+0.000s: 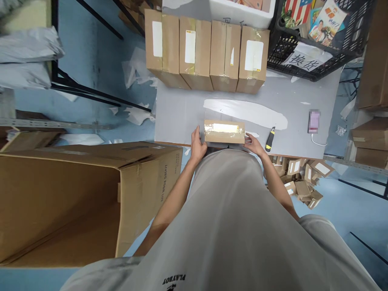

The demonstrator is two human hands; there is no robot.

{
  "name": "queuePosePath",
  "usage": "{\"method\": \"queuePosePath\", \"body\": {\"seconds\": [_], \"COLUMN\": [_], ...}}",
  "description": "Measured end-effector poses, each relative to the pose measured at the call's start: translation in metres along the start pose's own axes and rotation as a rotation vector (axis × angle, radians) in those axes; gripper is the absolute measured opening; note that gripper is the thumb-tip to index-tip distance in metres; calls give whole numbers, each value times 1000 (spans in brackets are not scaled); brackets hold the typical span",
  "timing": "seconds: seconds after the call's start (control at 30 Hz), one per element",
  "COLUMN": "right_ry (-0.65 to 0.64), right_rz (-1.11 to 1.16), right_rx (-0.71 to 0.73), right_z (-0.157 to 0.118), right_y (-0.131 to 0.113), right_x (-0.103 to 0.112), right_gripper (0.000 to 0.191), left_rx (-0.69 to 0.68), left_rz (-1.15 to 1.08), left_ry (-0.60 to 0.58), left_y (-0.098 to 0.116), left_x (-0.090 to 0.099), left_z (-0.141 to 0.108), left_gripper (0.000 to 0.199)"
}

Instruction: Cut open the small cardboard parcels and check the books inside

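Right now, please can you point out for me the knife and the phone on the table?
Knife [269, 140]: head view, on the middle of its handle.
Phone [314, 121]: head view, on the middle of its blurred face.

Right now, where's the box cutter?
Head view: the box cutter lies on the grey table by its near edge, on the person's right, between the right hand and the phone.

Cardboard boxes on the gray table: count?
5: leftmost box, second box, third box and rightmost box in the far row; small box between left hand and right hand. More may be hidden behind the row.
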State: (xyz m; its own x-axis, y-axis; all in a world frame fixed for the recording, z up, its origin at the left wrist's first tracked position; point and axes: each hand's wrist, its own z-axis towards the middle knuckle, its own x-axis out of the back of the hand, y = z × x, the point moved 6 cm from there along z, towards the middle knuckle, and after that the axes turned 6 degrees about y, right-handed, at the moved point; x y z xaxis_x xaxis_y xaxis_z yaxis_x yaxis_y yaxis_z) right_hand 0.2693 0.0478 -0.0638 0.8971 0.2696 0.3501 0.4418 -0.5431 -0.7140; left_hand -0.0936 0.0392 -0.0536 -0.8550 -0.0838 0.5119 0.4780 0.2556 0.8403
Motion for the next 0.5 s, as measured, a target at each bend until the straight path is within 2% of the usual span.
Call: {"method": "queuePosePath", "body": {"seconds": [0.1,0.17,0.23,0.33,0.5], "right_ry": [26,53,71,81,72], "right_rz": [-26,-39,-57,-80,-49], "right_rx": [38,68,92,102,104], "right_z": [-4,-5,-4,-2,0], "right_y": [-15,-26,-34,-39,-32], "right_x": [6,7,5,2,-1], "right_gripper": [123,126,122,116,114], "left_rx": [-289,-382,-409,-397,-339], "left_rz": [192,293,361,419,394], "left_ry": [-76,-161,-223,-255,-233], "left_y": [48,74,91,102,97], "left_x": [2,-4,-13,-21,-18], "left_z": [-7,-11,-13,-11,-8], "left_gripper": [93,87,83,81,82]}}
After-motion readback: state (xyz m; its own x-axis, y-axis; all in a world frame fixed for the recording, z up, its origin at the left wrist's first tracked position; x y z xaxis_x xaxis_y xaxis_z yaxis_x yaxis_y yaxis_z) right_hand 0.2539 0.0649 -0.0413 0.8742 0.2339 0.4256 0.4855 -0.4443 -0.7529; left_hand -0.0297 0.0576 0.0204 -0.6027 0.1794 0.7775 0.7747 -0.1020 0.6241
